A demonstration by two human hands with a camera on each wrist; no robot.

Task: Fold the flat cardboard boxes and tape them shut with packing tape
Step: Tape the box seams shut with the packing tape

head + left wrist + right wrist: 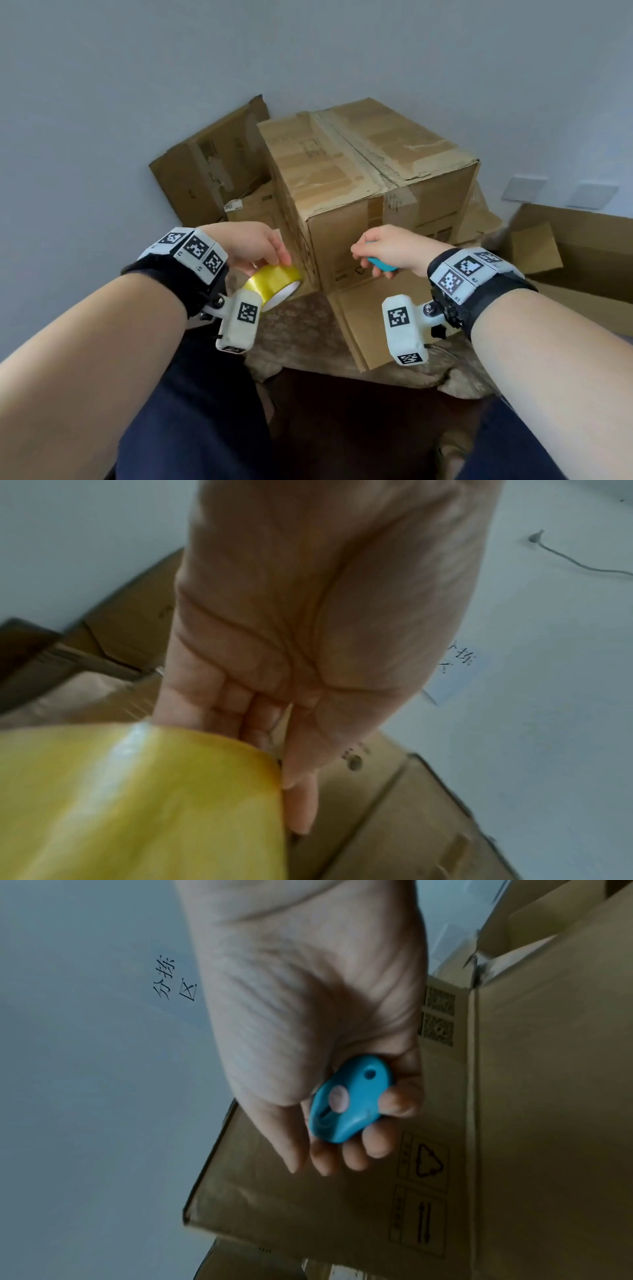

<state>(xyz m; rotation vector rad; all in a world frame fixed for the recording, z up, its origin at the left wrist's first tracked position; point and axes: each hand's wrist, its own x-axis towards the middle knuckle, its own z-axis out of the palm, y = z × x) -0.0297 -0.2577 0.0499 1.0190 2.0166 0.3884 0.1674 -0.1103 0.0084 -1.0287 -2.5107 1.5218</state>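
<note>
A folded cardboard box (370,178) stands in front of me with old tape along its top seam. My left hand (253,246) grips a yellow roll of packing tape (274,282) just left of the box's near corner; the roll fills the lower left of the left wrist view (137,804), with my fingers (301,804) along its edge. My right hand (387,250) holds a small blue cutter (382,265) in front of the box's near face. In the right wrist view my fingers (373,1148) curl round the blue cutter (349,1099) against the box side (428,1177).
A flattened box (209,164) leans on the wall behind left. An open box (582,253) sits at the right. A loose flap (363,318) lies on the floor below the box. My legs in dark trousers (191,411) fill the foreground. Grey walls close in behind.
</note>
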